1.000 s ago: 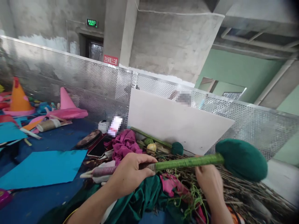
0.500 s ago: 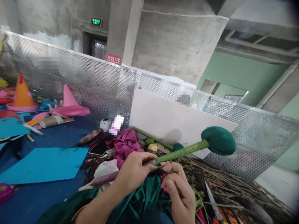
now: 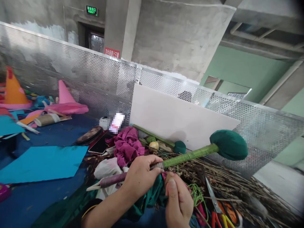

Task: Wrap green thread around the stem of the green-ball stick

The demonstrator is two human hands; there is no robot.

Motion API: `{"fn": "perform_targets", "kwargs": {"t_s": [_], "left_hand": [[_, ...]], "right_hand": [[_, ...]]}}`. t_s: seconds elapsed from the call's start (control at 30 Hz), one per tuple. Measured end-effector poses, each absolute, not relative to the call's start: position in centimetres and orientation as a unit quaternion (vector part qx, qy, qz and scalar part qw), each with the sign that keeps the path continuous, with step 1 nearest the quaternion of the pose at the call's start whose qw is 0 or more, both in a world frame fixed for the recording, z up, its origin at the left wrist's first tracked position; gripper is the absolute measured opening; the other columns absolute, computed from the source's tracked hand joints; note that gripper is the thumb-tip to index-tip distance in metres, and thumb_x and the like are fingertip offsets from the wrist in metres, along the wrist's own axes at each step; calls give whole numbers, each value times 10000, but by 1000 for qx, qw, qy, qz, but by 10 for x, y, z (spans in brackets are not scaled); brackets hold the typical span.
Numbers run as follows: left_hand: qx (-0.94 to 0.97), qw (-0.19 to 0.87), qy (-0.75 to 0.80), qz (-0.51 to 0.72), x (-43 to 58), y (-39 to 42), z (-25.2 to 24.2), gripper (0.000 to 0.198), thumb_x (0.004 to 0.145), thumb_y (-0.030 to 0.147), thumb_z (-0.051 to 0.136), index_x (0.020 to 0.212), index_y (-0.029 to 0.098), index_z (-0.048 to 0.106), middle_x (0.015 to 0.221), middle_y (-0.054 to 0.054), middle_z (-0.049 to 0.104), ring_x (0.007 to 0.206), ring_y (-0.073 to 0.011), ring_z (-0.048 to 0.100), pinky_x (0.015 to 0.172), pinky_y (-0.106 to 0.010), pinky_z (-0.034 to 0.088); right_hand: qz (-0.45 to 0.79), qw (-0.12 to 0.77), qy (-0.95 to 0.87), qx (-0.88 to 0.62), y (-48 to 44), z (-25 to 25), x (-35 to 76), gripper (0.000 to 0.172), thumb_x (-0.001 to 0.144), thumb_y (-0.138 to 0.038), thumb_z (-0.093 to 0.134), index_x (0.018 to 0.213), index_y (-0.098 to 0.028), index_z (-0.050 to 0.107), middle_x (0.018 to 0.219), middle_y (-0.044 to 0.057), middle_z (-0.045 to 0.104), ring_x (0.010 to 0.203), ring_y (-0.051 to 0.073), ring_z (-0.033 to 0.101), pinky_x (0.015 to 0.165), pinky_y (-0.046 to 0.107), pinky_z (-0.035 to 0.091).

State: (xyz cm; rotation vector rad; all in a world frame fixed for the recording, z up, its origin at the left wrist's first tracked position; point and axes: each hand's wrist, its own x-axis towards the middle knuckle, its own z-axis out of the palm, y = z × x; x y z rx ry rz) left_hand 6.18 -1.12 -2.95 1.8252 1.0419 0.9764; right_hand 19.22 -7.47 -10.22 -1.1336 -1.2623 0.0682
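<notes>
My left hand (image 3: 143, 174) is wrapped round a thread-wound stick (image 3: 190, 156). One end of the stick carries a dark green fabric-covered ball (image 3: 229, 144). Its winding is bright green near the ball, greyish by my thumb and purple toward the near end (image 3: 111, 180), where pale tips stick out. Just below the greyish part, my right hand (image 3: 178, 198) is closed in a pinch; what lies between its fingers is too small to make out. Dark green cloth (image 3: 152, 196) lies beneath both hands. Close to the right hand is a tangle of light green cord (image 3: 198, 196).
Scissors (image 3: 212, 193) and dry stems (image 3: 230, 180) lie to the right. Magenta cloth (image 3: 129, 145), a dark phone (image 3: 99, 144) and a lit phone (image 3: 117, 123) are beyond the left hand. Blue sheet (image 3: 45, 163) lies left. A white board (image 3: 175, 114) leans on perforated metal panels (image 3: 99, 76).
The right hand has drawn slightly down, its fingers now pressed closer together. The stick's ball end appears farther right, and more of the purple winding shows. The whole view has shifted a little.
</notes>
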Motion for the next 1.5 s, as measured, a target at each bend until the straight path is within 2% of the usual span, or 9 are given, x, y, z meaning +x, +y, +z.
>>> {"fn": "perform_targets", "kwargs": {"t_s": [0.1, 0.3, 0.43, 0.53, 0.63, 0.87, 1.07, 1.23, 1.5], "left_hand": [[737, 369, 428, 370, 62, -10, -32, 268, 743, 221, 607, 970, 222, 749, 958, -16, 770, 905, -205, 689, 786, -254, 491], [785, 257, 468, 315, 60, -12, -27, 267, 780, 194, 566, 978, 261, 732, 968, -5, 770, 918, -211, 690, 781, -283, 466], [826, 196, 446, 283, 60, -15, -25, 259, 817, 177, 544, 977, 275, 723, 943, -4, 771, 874, -203, 699, 720, -268, 451], [849, 162, 431, 260, 63, -17, -26, 246, 808, 175, 569, 977, 269, 721, 901, -12, 771, 834, -220, 702, 681, -274, 443], [866, 137, 413, 246, 67, -20, -29, 212, 797, 141, 561, 893, 246, 718, 839, -14, 762, 768, -214, 698, 632, -269, 423], [894, 51, 379, 232, 70, -22, -38, 156, 815, 129, 530, 828, 195, 671, 795, -42, 733, 756, -232, 681, 640, -293, 444], [924, -40, 301, 231, 72, -25, -44, 208, 859, 131, 474, 999, 187, 616, 753, -31, 696, 662, -215, 632, 578, -298, 430], [930, -84, 236, 269, 73, -23, -46, 279, 856, 114, 476, 1107, 191, 571, 804, -19, 709, 652, -202, 619, 564, -311, 421], [917, -102, 220, 317, 72, -20, -46, 229, 838, 82, 465, 937, 173, 649, 760, -34, 712, 638, -200, 629, 568, -315, 456]], "right_hand": [[22, 637, -579, -508, -75, -102, 190, 280, 917, -460, 534, 805, -221, 629, 663, 40, 598, 658, 199, 579, 628, 307, 475], [141, 608, -632, -459, -68, -71, 190, 385, 990, -353, 391, 644, -221, 494, 599, 7, 515, 559, 145, 503, 548, 264, 417], [175, 608, -649, -422, -64, -46, 206, 332, 977, -266, 425, 677, -195, 548, 813, 52, 642, 805, 167, 615, 704, 263, 466], [161, 600, -648, -442, -62, -39, 218, 302, 951, -248, 484, 687, -191, 619, 892, 62, 660, 888, 180, 620, 761, 270, 467], [170, 594, -648, -445, -60, -37, 222, 277, 926, -248, 524, 698, -196, 673, 849, 56, 654, 852, 182, 615, 741, 274, 473], [171, 574, -648, -470, -54, -36, 226, 276, 913, -218, 527, 713, -195, 716, 823, 56, 642, 817, 175, 610, 698, 266, 485], [182, 558, -626, -513, -51, -38, 232, 287, 898, -243, 546, 660, -188, 697, 798, 49, 630, 793, 173, 608, 648, 253, 472], [190, 552, -616, -529, -51, -37, 234, 280, 885, -244, 553, 654, -181, 699, 778, 42, 629, 736, 160, 598, 638, 249, 468], [242, 535, -610, -532, -54, -27, 236, 281, 861, -272, 571, 620, -174, 678, 825, 52, 641, 802, 177, 608, 710, 261, 470]]}}
